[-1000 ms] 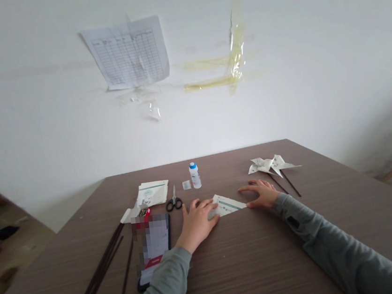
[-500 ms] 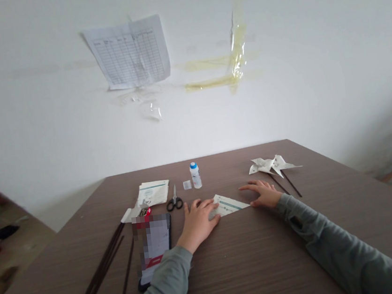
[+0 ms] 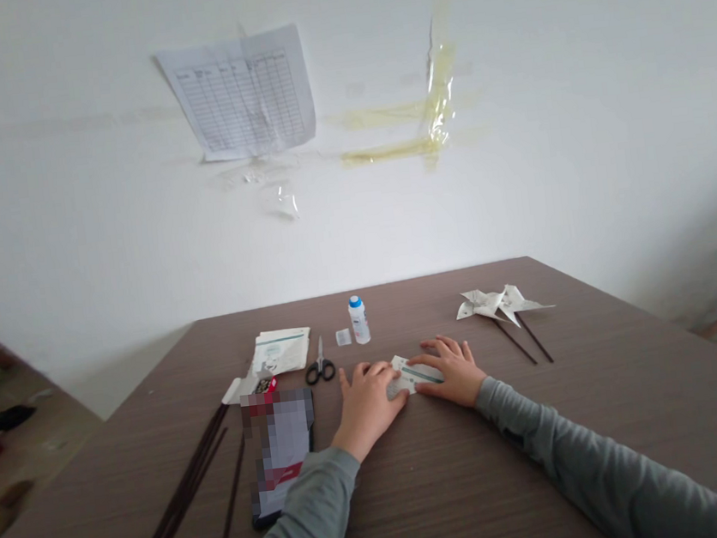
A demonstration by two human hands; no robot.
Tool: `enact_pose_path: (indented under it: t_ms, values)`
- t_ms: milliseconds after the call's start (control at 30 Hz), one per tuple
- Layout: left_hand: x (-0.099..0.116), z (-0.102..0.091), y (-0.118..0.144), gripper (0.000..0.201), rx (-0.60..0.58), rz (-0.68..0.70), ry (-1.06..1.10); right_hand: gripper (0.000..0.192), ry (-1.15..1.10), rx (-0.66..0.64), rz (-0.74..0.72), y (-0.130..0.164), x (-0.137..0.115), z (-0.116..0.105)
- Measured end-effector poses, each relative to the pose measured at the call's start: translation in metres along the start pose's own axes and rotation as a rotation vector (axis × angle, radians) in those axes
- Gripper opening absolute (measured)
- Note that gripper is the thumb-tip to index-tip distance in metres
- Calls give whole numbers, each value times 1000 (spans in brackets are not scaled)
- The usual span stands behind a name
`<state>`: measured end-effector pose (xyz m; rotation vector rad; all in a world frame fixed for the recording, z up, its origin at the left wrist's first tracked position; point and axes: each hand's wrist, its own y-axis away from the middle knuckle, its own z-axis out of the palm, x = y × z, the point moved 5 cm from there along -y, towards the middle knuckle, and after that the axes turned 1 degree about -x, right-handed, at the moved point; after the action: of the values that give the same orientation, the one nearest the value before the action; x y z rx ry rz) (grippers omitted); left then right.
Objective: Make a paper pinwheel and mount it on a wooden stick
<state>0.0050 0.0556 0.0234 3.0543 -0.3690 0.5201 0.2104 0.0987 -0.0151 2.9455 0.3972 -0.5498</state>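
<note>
Left hand [image 3: 366, 404] and right hand [image 3: 449, 371]: both open, flat, pressing one folded paper [image 3: 414, 373] between them on the table [image 3: 460, 482]. Behind: one scissors [image 3: 320, 367], one glue bottle [image 3: 358, 320], one paper stack [image 3: 282, 350]. Right: two pinwheels [image 3: 498, 302]. Left: one phone [image 3: 282, 452], several dark sticks [image 3: 192, 482].

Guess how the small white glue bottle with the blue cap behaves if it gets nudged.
The small white glue bottle with the blue cap stands upright, taller than wide, so a push near the cap would probably tip it. Once down, its round body would likely roll on the smooth brown wood-grain table. It looks like light plastic, probably easy to lift.
</note>
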Motion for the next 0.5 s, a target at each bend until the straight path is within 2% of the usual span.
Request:
enact_pose_path:
  t_ms: [200,500]
  values:
    - [7,2,-1,28,31,5,-17,65,-3,0,19,1,-2,-5]
    - [3,-1,-4,38,-9,-27,22,64,-26,-20,48,0,-1,-9]
